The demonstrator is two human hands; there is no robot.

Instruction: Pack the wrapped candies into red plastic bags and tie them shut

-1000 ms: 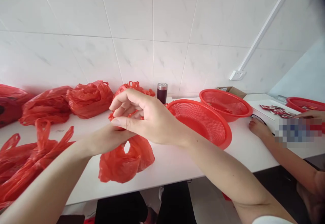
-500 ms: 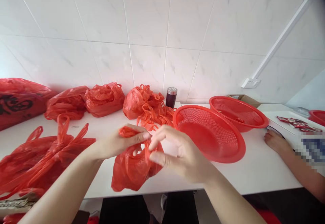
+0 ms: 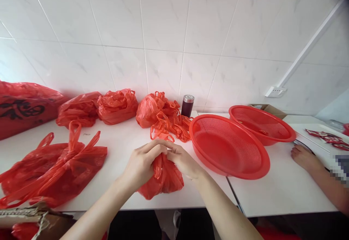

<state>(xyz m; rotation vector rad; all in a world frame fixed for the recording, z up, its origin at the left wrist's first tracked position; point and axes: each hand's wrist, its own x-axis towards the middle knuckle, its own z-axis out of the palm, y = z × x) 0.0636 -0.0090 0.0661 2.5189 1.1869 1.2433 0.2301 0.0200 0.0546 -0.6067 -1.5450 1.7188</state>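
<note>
A red plastic bag (image 3: 165,178) rests near the table's front edge, its top bunched up between both hands. My left hand (image 3: 145,162) is closed around the gathered neck from the left. From the right, my right hand (image 3: 184,160) pinches the same neck, and the fingers of both hands meet over it. What lies inside the bag cannot be made out. Just behind the hands is a loose heap of red bags (image 3: 171,122) with looped handles.
A red colander (image 3: 231,145) stands to the right, with a second colander (image 3: 261,123) behind it. A dark tumbler (image 3: 187,105) is by the wall. At left lies a tied red bag (image 3: 60,163). Another person's hand (image 3: 307,156) rests at far right.
My hands have come together over the bag's neck; before, they were apart, with the right fingers loosely spread. The bag now sits slightly further right, and the view has shifted a little.
</note>
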